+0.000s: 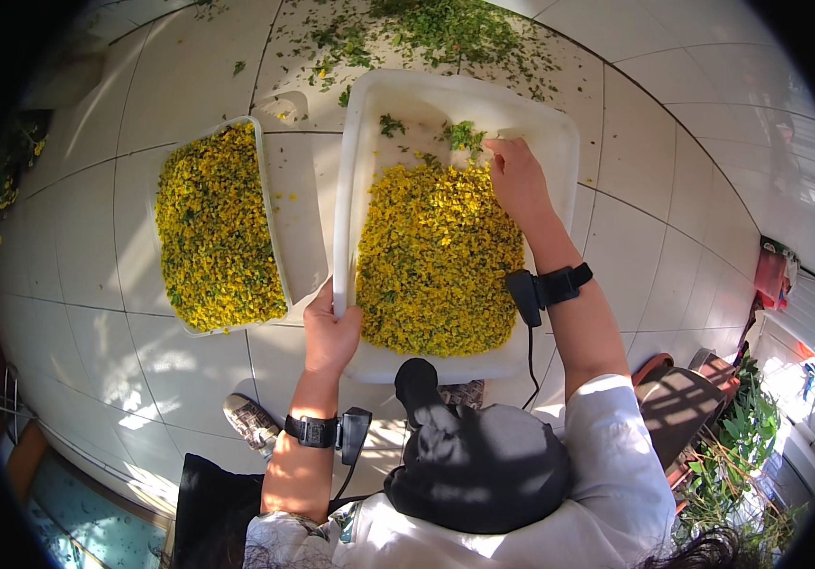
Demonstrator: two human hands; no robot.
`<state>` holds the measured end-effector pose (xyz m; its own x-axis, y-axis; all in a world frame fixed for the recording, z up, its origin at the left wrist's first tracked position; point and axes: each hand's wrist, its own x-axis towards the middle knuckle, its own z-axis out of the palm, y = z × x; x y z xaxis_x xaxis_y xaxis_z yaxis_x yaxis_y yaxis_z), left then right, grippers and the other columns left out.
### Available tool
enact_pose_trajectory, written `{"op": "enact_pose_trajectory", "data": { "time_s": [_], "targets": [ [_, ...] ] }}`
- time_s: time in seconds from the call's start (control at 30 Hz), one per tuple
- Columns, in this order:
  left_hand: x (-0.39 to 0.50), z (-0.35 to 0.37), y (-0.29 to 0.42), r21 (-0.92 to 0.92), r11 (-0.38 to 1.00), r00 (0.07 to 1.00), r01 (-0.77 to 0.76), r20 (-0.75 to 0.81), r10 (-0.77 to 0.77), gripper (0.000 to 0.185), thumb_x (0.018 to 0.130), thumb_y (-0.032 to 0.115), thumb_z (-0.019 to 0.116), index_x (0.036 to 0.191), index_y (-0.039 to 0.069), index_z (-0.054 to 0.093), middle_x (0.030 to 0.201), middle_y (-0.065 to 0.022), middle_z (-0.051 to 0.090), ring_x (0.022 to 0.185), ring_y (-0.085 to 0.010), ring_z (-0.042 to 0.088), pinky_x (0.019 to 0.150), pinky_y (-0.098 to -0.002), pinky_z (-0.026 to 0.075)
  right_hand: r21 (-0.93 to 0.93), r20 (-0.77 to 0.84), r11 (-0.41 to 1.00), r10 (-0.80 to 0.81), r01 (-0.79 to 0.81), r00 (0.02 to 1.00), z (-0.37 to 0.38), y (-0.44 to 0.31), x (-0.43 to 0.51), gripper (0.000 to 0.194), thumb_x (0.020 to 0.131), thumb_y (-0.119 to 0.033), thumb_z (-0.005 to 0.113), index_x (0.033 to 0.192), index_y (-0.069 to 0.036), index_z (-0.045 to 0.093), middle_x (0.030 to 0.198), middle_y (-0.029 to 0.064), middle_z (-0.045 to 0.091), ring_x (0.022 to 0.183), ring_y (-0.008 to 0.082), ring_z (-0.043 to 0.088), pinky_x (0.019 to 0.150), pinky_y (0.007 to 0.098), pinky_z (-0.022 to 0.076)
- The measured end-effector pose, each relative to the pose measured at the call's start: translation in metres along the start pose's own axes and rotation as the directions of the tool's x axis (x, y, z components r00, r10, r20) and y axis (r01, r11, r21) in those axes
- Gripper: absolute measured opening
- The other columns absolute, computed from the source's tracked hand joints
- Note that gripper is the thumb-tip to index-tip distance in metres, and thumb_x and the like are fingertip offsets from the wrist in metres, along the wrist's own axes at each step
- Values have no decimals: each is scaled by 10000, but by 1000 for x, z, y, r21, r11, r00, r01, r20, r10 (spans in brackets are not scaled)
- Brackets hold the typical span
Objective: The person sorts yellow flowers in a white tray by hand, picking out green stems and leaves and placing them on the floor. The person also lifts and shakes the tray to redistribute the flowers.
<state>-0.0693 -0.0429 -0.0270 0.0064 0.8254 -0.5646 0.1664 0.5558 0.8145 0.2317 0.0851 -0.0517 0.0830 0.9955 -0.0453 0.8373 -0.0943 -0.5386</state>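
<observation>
A white plastic tub (549,149) lies in front of me, tilted or resting over my foot area; I cannot tell which. Small yellow flowers with green bits (443,270) cover most of its bottom. My left hand (332,331) grips the tub's left wall near the close corner, thumb over the rim. Over the tub's far right part is my right hand (519,174), fingers curled. Its fingertips are at a clump of green leaves (464,135); whether they pinch a leaf I cannot tell. A smaller leaf sprig (391,125) lies to the left inside the tub.
A shallow clear plastic container (263,171), heaped with yellow flowers (219,235), stands on the tiled floor (187,85) at left. Chopped greens (450,32) are scattered beyond the tub. Plant pots (713,370) and leafy plants (734,427) are at right. Cables (534,363) hang from my wrist devices.
</observation>
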Motion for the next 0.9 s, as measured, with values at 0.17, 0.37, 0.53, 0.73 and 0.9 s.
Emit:
{"op": "enact_pose_trajectory", "data": {
  "time_s": [0.17,0.37,0.53,0.73,0.9],
  "targets": [
    [-1,-1,3,2,1000,999,28,19,-28,528,768,-64,507,1291,1,539,901,-11,632,667,-30,503,562,-197,411,-135,-60,991,-27,19,998,16,25,25,243,840,-40,607,1084,-53,611,1010,153,601,859,286,624,760,369,509],
    [0,-2,-3,-5,1000,1000,6,18,-6,546,770,-36,513,1314,12,525,951,-31,642,652,-31,501,562,-203,420,-57,-26,998,-29,27,999,38,7,37,258,812,-38,657,1065,-48,608,1037,137,607,909,275,632,790,373,515],
    [0,-3,-7,-12,998,998,55,19,-55,547,765,-28,515,1310,14,529,904,-21,639,619,-38,488,552,-211,423,-42,-7,998,-52,52,999,53,-15,44,289,813,-16,647,1097,-48,604,1058,125,611,909,269,634,783,375,519],
    [1,-3,-9,26,999,999,42,18,-43,548,760,-12,526,1306,39,538,822,-19,623,612,-49,491,554,-225,430,9,57,994,-113,112,992,70,-49,52,319,810,1,651,1124,-33,602,1091,129,597,886,269,632,766,364,523],
    [0,-2,-10,-6,999,999,40,3,-40,552,753,-5,533,1302,44,541,817,-29,617,629,-63,503,577,-232,442,43,148,988,-152,147,977,80,-75,57,295,827,-61,633,1117,-38,584,1156,157,551,992,366,578,857,437,500]
  ]
}}
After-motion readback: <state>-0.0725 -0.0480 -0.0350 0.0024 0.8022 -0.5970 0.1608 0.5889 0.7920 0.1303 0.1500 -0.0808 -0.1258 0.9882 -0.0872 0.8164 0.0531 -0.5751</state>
